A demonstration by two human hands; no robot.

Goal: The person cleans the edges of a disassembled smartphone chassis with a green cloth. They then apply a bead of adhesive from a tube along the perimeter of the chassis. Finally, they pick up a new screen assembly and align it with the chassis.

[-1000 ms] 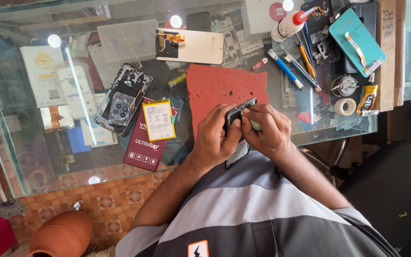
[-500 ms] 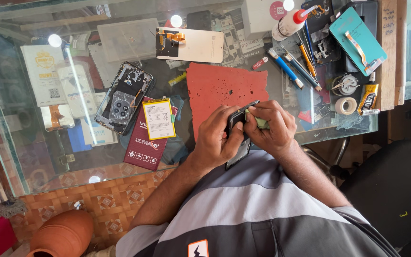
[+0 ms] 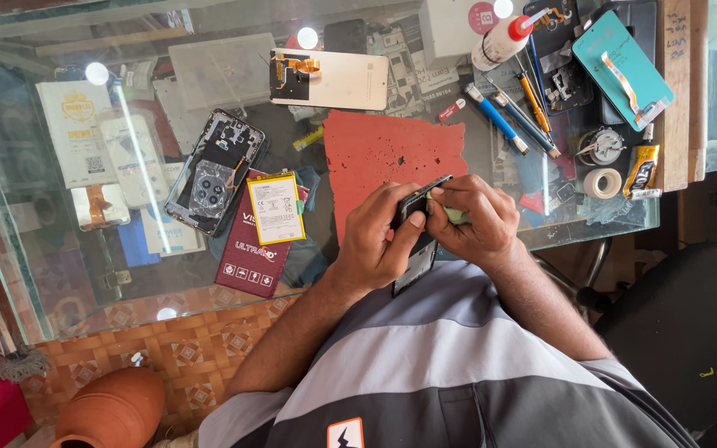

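Both my hands meet over the near edge of a glass table (image 3: 10, 249). My left hand (image 3: 375, 241) grips a dark phone frame (image 3: 415, 253) held on edge. My right hand (image 3: 470, 217) pinches a small green tool (image 3: 456, 216) against the frame's top end. Just beyond the hands lies a red work mat (image 3: 383, 149). To the left of the mat sit a yellow-edged battery (image 3: 275, 207) and an opened phone back (image 3: 213, 170) showing its round camera ring.
A white phone panel (image 3: 334, 79) lies at the back. Blue pens (image 3: 499, 120), a glue bottle (image 3: 501, 40), a teal phone cover (image 3: 624, 58) and a tape roll (image 3: 602, 182) crowd the right side. A clay pot (image 3: 109, 406) stands on the tiled floor, a black chair (image 3: 682, 332) at right.
My hands stay together on the phone frame. The right fingers have shifted slightly along the frame's top end with the green tool.
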